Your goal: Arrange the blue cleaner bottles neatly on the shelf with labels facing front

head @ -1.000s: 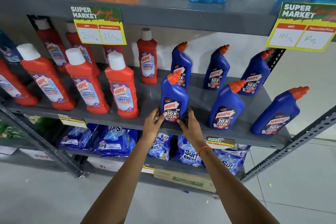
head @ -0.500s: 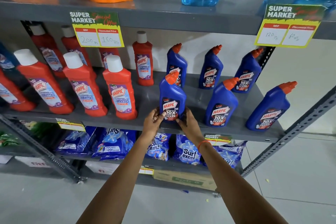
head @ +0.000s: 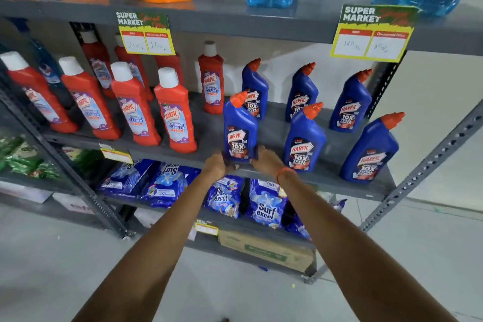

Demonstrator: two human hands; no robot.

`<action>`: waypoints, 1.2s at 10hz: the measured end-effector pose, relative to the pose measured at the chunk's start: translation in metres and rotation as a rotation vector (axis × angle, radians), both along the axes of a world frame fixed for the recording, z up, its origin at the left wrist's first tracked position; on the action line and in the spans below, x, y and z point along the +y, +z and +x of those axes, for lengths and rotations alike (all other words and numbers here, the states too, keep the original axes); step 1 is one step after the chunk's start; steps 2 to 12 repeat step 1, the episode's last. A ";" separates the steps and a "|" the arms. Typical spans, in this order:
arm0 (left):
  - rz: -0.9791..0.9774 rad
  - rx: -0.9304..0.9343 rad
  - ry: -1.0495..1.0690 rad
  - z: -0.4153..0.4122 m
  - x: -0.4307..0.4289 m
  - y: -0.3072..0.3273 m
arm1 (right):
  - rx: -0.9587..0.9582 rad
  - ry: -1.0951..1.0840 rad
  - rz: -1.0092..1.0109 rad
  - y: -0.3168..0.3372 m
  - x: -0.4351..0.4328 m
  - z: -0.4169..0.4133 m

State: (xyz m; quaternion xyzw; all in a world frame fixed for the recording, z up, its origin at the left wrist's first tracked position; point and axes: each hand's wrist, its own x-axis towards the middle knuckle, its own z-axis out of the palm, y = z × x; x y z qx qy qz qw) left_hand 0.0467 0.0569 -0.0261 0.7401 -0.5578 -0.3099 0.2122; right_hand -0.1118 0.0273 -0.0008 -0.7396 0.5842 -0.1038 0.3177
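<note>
Several blue cleaner bottles with orange caps stand in two rows on the grey middle shelf (head: 326, 180), labels facing front. My left hand (head: 215, 166) and my right hand (head: 265, 161) grip the base of the front-left blue bottle (head: 239, 125) from either side; it stands upright at the shelf's front edge. To its right in the front row stand another blue bottle (head: 304, 138) and, at the far right, a leaning one (head: 369, 149). Three more blue bottles (head: 302, 93) line the back row.
Red cleaner bottles (head: 175, 112) with white caps fill the shelf's left half. Price tags (head: 145, 34) hang from the upper shelf, which carries orange pouches and pale blue bottles. Detergent bags (head: 265, 204) lie on the shelf below. A slotted steel post (head: 423, 172) bounds the right side.
Both hands have stayed on the front-left blue bottle's base. The bottle stands slightly more upright, and my view has shifted a little closer and rightward.
</note>
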 end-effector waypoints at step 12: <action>0.052 -0.114 -0.056 -0.016 0.000 0.025 | 0.067 0.075 0.027 0.029 0.007 -0.007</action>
